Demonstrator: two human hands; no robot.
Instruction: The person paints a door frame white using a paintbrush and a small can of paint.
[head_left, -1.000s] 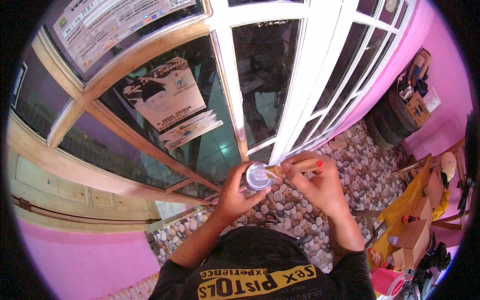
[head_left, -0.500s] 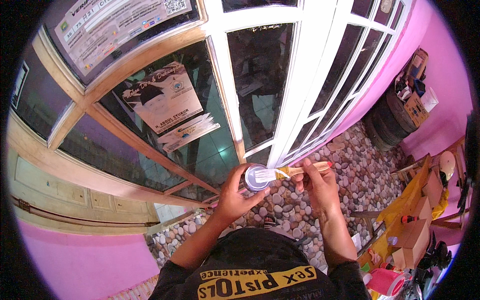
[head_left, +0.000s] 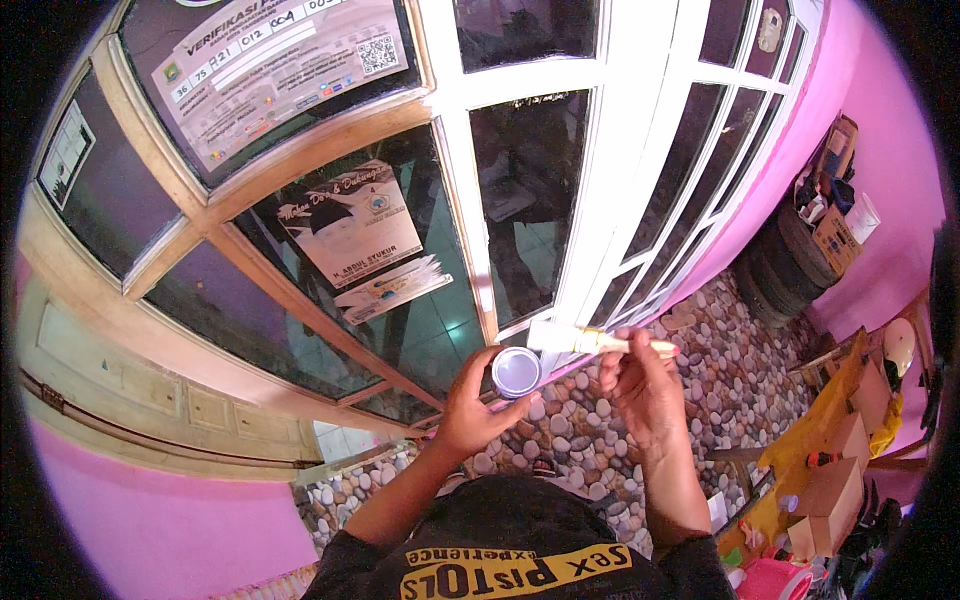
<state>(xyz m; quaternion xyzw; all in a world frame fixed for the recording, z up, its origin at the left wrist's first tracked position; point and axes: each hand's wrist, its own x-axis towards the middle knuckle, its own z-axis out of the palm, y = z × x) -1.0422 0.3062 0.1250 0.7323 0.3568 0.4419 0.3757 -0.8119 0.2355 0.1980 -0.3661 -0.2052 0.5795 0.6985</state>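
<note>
My left hand [head_left: 470,408] grips a small round tin of white paint [head_left: 516,371], held up in front of the window frame. My right hand [head_left: 638,378] holds a paintbrush [head_left: 585,341] by its wooden handle; the white bristles point left, just above and to the right of the tin. Behind both is a white-painted window frame [head_left: 620,170] with dark glass panes. To its left the frame is bare wood [head_left: 300,150].
Posters hang behind the glass [head_left: 355,235]. A pebble-faced wall [head_left: 700,380] runs under the window. A stack of tyres [head_left: 785,265] with boxes on top stands by the pink wall at right. Cardboard boxes [head_left: 835,480] and yellow cloth lie at the lower right.
The brush has come out of the tin and moved up and to the right. The view has tilted up toward the window.
</note>
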